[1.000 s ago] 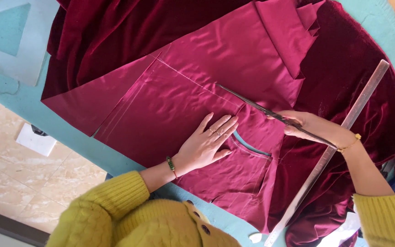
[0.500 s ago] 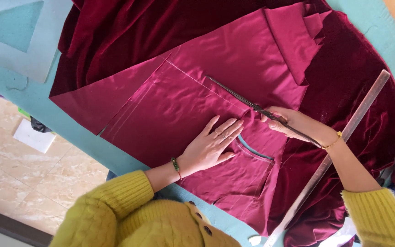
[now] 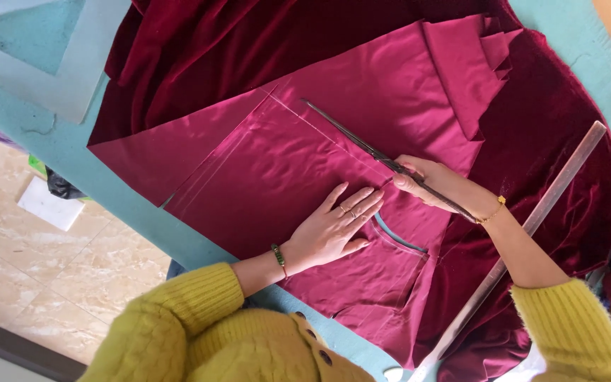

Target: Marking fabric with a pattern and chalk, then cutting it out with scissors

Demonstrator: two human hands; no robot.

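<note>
Both hands work on the crimson satin panel (image 3: 263, 170) spread over the turquoise table (image 3: 143, 226). Her right hand (image 3: 436, 185) is wrapped around the handles of the long scissors (image 3: 369, 148), fingers curled closed on them, wrist bent and forearm running down to the lower right in a yellow sleeve. The scissors' long axis lies on a diagonal, blades pointing up and to the left across the panel, tips near a faint marked line, handles toward the lower right. Her left hand (image 3: 334, 228) lies flat and open, palm down, fingers spread and pointing up-right toward the blades, holding nothing, just beside the right hand. A clear long ruler (image 3: 532, 219) lies diagonally over dark velvet (image 3: 553, 120) behind the right forearm.
</note>
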